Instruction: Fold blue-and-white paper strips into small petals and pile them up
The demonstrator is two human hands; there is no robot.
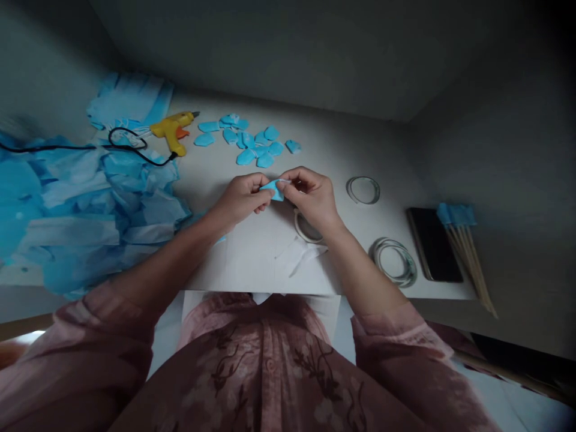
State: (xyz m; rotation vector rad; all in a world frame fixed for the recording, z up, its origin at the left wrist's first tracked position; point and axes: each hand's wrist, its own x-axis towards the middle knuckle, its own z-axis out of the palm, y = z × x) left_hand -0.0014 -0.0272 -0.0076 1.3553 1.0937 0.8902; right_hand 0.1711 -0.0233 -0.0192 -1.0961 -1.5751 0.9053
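While white strips [299,251] lie near the front edge of the bench [243,270] and a ring [297,226] sits just beyond, partly hidden by our right hand [315,195], we pinch a small blue piece [273,189] above the bench between the fingers of that hand and our left hand [243,195]. We do best holding the left pinch steady and pressing any fold flat with the right thumb. Its long axis seems to run left to right, narrower end leftward; fingers hide the right end. Farther off lie folded blue shapes [264,160].
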